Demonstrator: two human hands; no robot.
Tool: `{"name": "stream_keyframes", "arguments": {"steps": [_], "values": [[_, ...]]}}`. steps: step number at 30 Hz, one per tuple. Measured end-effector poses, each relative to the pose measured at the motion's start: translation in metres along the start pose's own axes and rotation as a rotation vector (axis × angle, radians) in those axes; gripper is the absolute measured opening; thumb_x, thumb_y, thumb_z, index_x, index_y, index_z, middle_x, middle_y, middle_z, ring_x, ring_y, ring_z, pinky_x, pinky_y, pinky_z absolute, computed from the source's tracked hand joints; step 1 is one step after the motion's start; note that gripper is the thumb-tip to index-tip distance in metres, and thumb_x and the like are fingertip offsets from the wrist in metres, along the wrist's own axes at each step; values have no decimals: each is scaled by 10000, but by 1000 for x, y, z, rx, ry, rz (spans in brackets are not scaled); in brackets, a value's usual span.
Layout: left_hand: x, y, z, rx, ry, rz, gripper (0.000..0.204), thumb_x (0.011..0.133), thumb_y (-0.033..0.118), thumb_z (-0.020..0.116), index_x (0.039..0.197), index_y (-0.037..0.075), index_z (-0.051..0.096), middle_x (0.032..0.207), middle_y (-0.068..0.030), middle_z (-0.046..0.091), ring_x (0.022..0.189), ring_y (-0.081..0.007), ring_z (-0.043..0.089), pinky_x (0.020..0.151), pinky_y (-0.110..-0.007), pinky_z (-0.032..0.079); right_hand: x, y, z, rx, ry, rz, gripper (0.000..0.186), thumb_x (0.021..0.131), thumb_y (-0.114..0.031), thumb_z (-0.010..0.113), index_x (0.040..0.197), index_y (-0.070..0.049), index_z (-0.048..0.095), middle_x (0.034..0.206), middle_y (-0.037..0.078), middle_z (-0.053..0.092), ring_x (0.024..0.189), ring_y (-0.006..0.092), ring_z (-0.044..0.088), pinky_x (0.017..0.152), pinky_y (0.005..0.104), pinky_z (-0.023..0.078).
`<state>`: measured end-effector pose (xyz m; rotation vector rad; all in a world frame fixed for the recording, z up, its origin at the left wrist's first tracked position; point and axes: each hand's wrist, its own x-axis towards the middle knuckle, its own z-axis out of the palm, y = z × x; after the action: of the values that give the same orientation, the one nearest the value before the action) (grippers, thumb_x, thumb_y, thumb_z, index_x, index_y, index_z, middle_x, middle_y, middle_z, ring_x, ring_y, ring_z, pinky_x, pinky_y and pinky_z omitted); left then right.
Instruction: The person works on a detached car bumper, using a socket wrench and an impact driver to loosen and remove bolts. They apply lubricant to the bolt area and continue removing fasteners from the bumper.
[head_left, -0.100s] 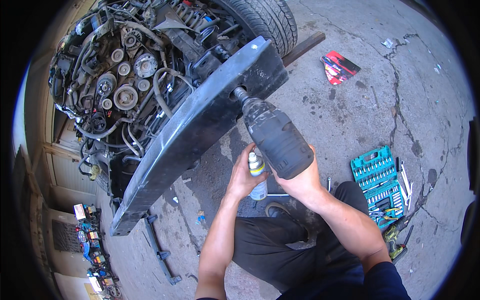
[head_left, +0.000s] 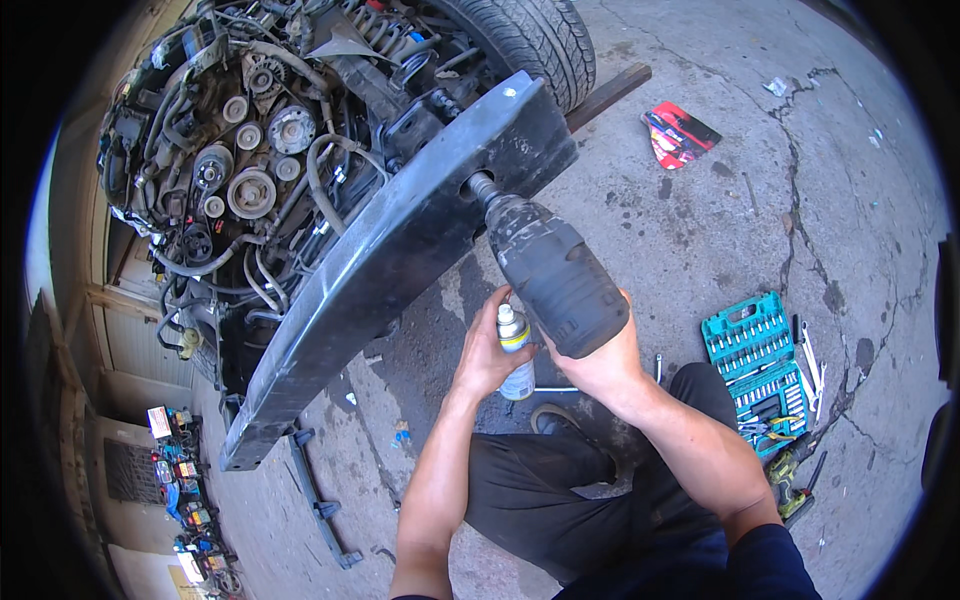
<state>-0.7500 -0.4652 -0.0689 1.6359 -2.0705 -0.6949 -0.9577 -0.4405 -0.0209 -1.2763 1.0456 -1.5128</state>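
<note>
My right hand grips a bulky power tool in a worn dark rubber cover, seen from above, whose ribbed socket end sits in a round hole in the black metal crossbeam. My left hand is wrapped round a white spray can with a yellow band, upright just below the beam and beside the tool. Behind the beam is an exposed engine bay with pulleys, belts and hoses; a tyre is at the top.
On the cracked concrete lie an open teal socket case, wrenches, a green-and-black cordless tool, a red card, a long black bracket and a rusty bar. Several batteries or boxes line the left wall.
</note>
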Motion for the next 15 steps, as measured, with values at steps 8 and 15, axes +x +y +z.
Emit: {"name": "stream_keyframes", "arguments": {"steps": [8,15], "values": [[2,0,1,2,2,22,933,690,105,859,1490,99,379,1409,-215,532,1318,-383,515,1097,-444,433,0,0,-1,23,-5,22,467,659,-112,816,1078,10,649,923,194,731,916,310,742,793,378,569],[6,-10,6,16,-4,20,938,691,126,863,1494,111,378,1387,-224,540,1305,-388,523,1081,-454,442,0,-1,-2,26,-12,29,418,679,-118,800,1044,7,641,900,193,727,895,321,742,775,389,571]]}}
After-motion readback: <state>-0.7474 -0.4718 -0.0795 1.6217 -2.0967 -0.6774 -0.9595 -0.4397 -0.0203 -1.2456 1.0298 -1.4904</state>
